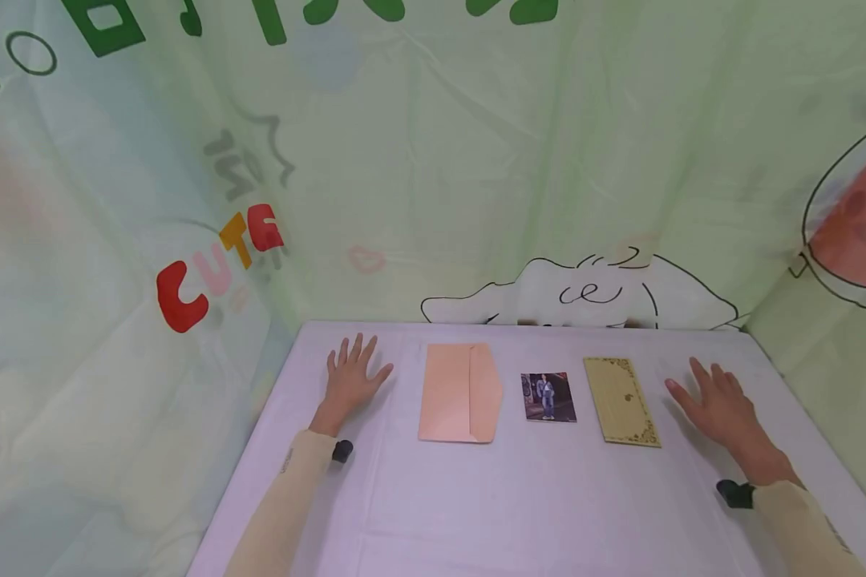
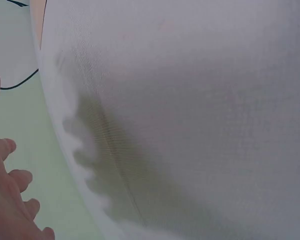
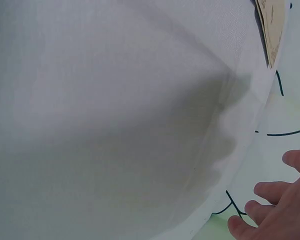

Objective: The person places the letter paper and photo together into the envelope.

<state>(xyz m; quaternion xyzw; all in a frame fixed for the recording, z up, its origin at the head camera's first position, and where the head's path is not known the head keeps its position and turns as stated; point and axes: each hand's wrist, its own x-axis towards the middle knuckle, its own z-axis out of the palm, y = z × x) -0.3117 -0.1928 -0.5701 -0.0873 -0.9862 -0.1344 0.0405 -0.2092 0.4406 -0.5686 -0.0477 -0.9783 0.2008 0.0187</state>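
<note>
The left hand [image 1: 349, 385] is released, its fingers spread and extended away from the body over the left part of the table [image 1: 433, 513]. A cream sleeve [image 1: 281, 497] covers the forearm, and a black device [image 1: 342, 451] sits at the wrist. In the left wrist view, the hand's shadow falls on the pale cloth, apart from the fingers.

To the right of the left hand, near the thumb but not in contact, lies the pink envelope [image 1: 445, 393]. It rests flat, long sides running away from the body, with its pointed flap extending to the right.

Next in line is the photo [image 1: 548, 397], flat and smaller than its neighbours. It shows a figure in blue clothing against a dark background. It lies between the two hands, well apart from both.

Next is the tan card [image 1: 621, 401], with dark ornament along its top and right edges. It lies slightly rotated, far end toward the left.

The right hand [image 1: 725, 413] is released, fingers spread; its thumb points toward the tan card, which lies near it on the left, untouched.
</note>
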